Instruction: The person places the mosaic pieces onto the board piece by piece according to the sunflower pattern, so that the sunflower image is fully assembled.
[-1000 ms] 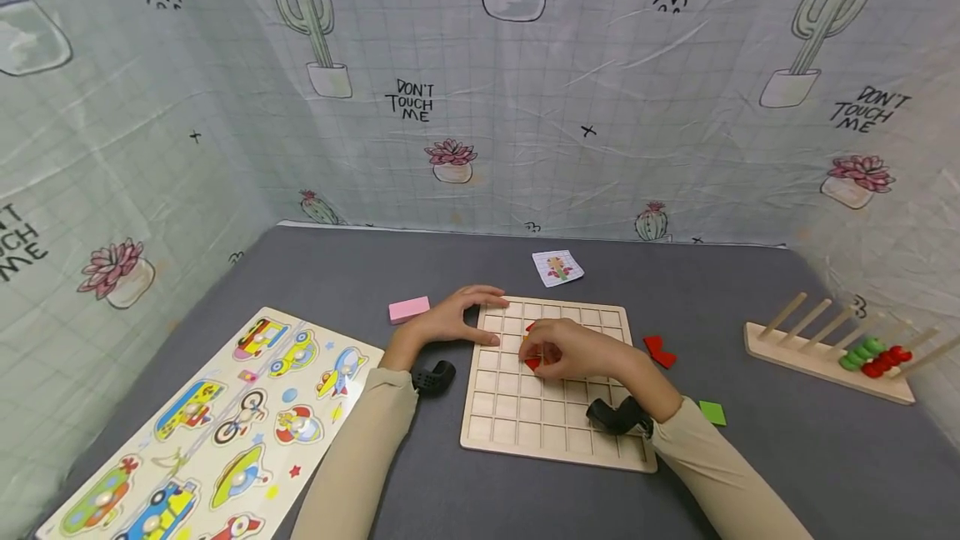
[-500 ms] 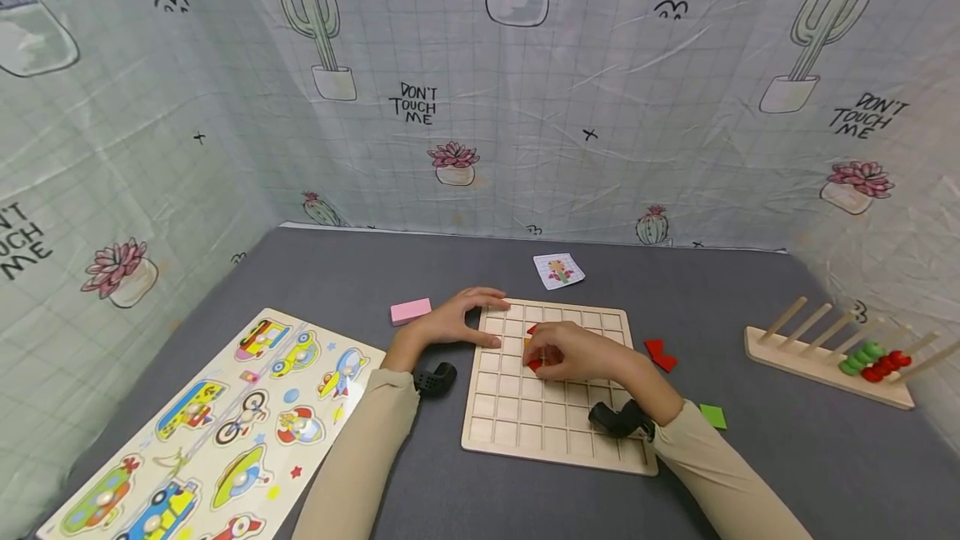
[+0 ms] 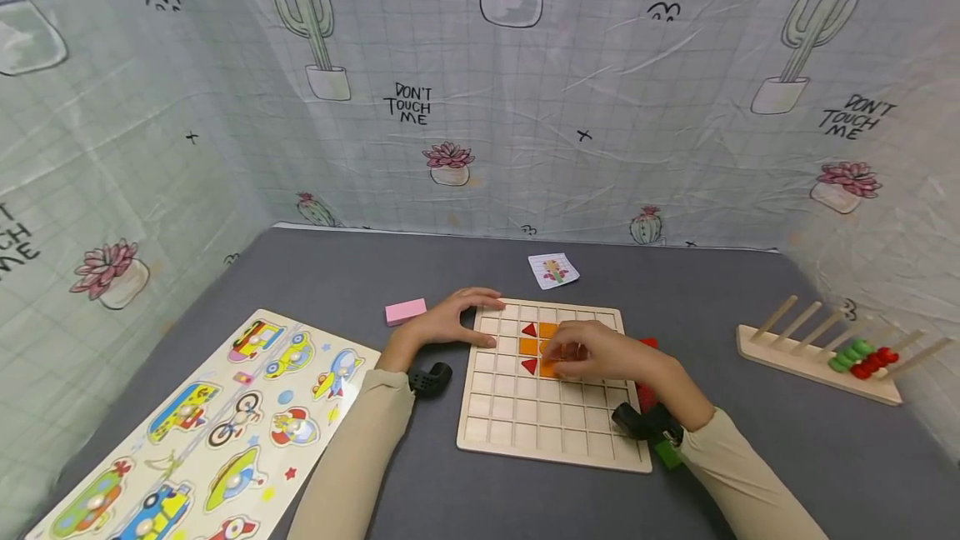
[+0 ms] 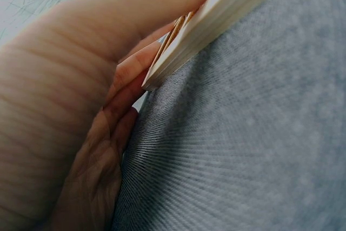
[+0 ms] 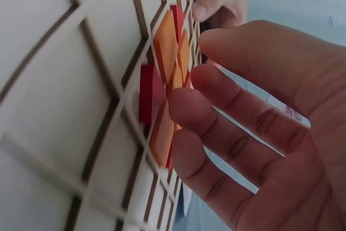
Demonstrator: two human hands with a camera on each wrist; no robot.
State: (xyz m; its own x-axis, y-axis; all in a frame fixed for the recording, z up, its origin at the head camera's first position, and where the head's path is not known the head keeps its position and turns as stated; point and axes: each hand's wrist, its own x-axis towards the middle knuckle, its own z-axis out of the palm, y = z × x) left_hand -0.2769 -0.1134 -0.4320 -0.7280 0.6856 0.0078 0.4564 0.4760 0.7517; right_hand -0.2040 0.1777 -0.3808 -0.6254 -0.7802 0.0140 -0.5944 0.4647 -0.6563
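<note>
A pale wooden grid board (image 3: 517,433) lies on the dark table. My left hand (image 3: 450,322) rests on its far left corner, thumb at the left edge and fingers at the far edge. Orange square tiles (image 3: 528,347) and red triangular tiles (image 3: 529,367) sit in the grid's cells. My right hand (image 3: 592,350) is over the right side of this group, covering part of it. In the right wrist view its fingers (image 5: 194,109) are loosely bent beside the orange tiles (image 5: 166,39) and a red tile (image 5: 151,96). I see nothing held there.
Loose red pieces (image 3: 647,397) and a green piece (image 3: 667,454) lie right of the board, partly behind my right arm. Beyond the board is a pattern card (image 3: 553,271). A pink block (image 3: 405,312) and vehicle puzzle (image 3: 225,415) are left; a bead peg stand (image 3: 787,357) is far right.
My right hand has moved slightly right from the left red triangle, uncovering more of the orange and red tiles. The left hand stays at the board's corner.
</note>
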